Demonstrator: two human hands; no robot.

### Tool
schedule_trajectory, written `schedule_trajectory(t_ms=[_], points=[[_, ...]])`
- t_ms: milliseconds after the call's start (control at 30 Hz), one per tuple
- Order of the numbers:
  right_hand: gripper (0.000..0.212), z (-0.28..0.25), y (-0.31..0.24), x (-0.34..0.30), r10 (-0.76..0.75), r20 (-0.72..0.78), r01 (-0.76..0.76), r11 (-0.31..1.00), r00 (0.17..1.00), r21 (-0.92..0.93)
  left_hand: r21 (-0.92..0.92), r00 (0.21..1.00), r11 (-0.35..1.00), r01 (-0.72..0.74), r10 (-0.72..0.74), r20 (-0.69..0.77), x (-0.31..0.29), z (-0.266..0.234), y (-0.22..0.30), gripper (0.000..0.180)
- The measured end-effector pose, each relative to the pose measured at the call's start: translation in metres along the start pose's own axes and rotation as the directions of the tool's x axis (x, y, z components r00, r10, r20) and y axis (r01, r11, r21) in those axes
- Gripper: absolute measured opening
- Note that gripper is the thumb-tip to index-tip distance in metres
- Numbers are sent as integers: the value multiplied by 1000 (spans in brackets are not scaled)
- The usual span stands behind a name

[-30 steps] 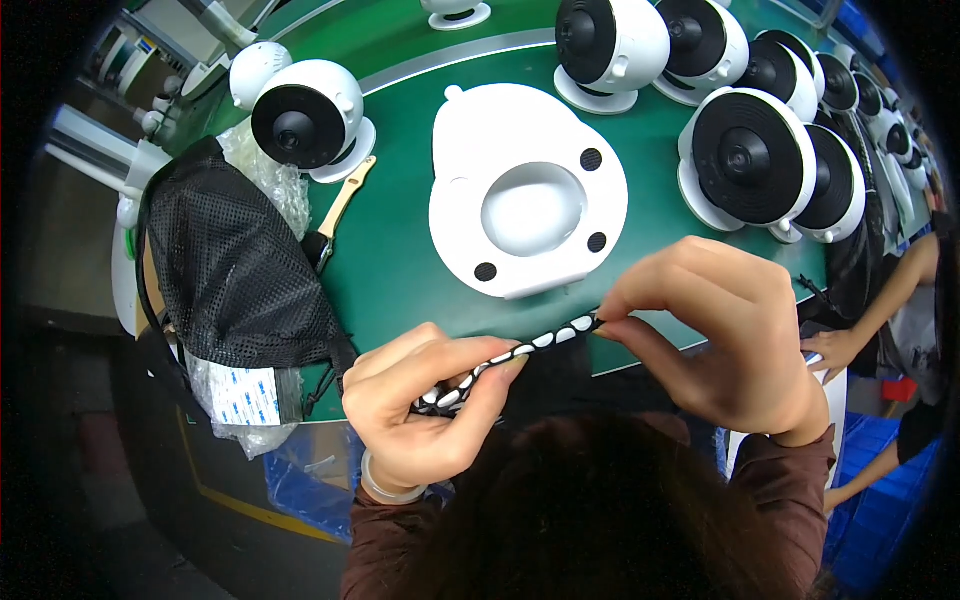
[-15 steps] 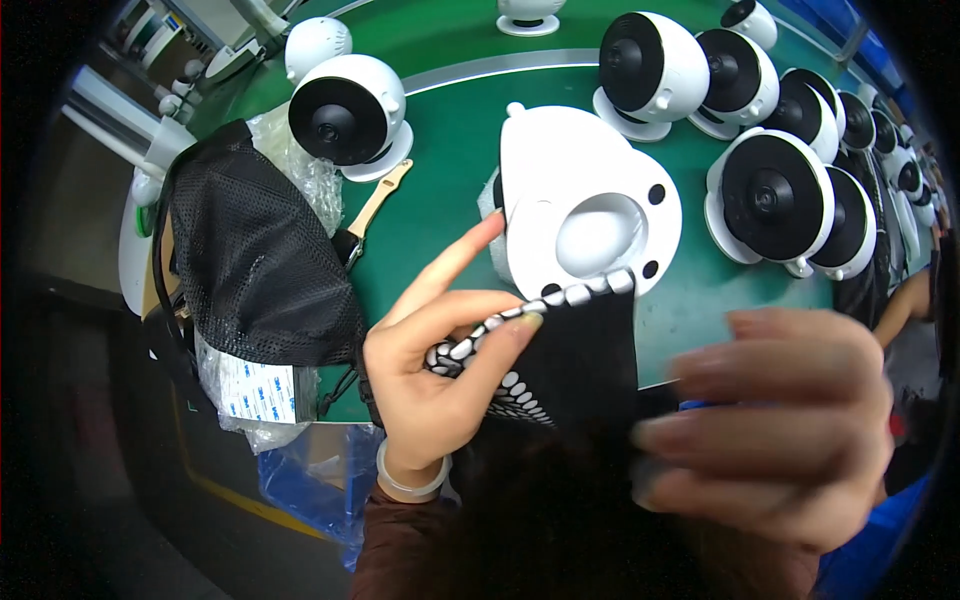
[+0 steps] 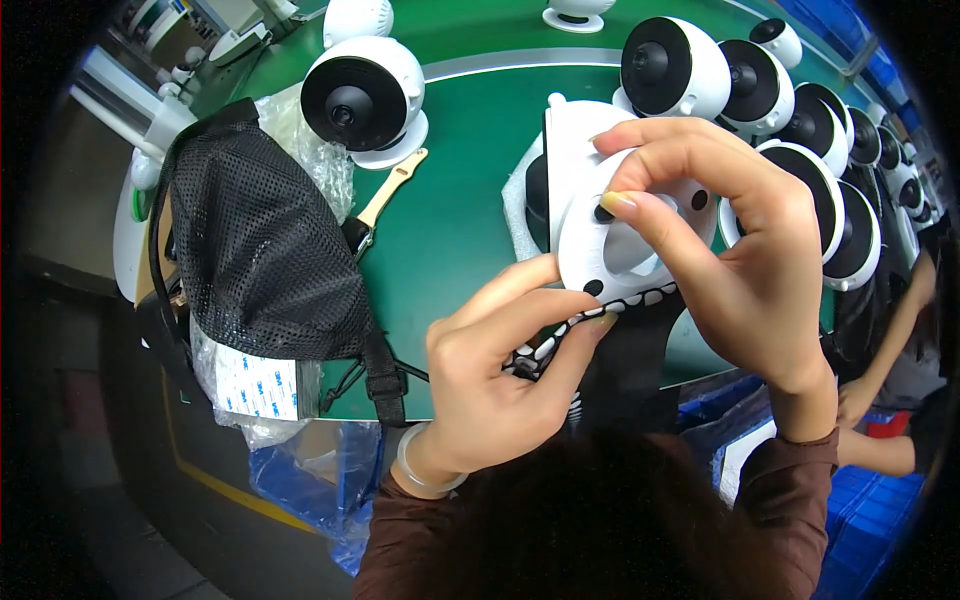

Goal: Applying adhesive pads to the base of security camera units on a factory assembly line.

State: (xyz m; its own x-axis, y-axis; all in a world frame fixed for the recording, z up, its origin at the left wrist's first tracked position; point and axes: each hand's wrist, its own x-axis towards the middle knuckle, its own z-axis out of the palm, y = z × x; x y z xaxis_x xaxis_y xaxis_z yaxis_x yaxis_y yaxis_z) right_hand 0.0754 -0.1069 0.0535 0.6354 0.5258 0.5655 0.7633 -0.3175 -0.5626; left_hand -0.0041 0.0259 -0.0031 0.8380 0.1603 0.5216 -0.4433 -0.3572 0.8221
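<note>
My left hand [image 3: 500,385] pinches a folded black strip [image 3: 635,345] of round stick-on pads, with white ovals along its edge, between thumb and fingers. Its index fingertip touches the lower left side of a white, round-bodied device [image 3: 575,125] that lies with its ring-shaped base facing up. My right hand [image 3: 745,240] reaches over this device, fingers curled, the thumb tip on a small black round pad [image 3: 605,213] at the upper left of the ring. Other black pads [image 3: 593,287] sit on the ring. Part of the device is hidden behind my right hand.
White ball-shaped devices with black fronts [image 3: 675,65] crowd the right side of the green table [image 3: 460,130]; another [image 3: 365,100] stands upper left. Left are a black mesh bag [image 3: 265,235], a wooden-handled brush [image 3: 395,185] and bubble wrap [image 3: 325,165]. Another person's arm [image 3: 895,320] shows at right.
My right hand has moved from the lower right up onto the ring base, and its thumb now touches a pad there. My left hand has shifted right with the strip, closer beneath the device.
</note>
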Motion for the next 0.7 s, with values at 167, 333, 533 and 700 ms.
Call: schedule_trajectory(t_ms=[167,333,533,700], points=[[6,2,-1,-2,-7,-14,6,999,1000,-48,-20,1000,1000,3,-4,-10,-1,2,0,15],[7,5,0,-3,-61,-51,55,994,997,-99,-21,999,999,-36,36,-22,-2,2,-4,16],[13,0,0,4,48,-12,-48,999,999,-3,-15,1000,1000,-11,11,-25,-4,0,-6,15],[15,-17,14,26,146,342,-260,913,928,315,-73,1000,997,1,-1,-1,-1,0,-4,14]])
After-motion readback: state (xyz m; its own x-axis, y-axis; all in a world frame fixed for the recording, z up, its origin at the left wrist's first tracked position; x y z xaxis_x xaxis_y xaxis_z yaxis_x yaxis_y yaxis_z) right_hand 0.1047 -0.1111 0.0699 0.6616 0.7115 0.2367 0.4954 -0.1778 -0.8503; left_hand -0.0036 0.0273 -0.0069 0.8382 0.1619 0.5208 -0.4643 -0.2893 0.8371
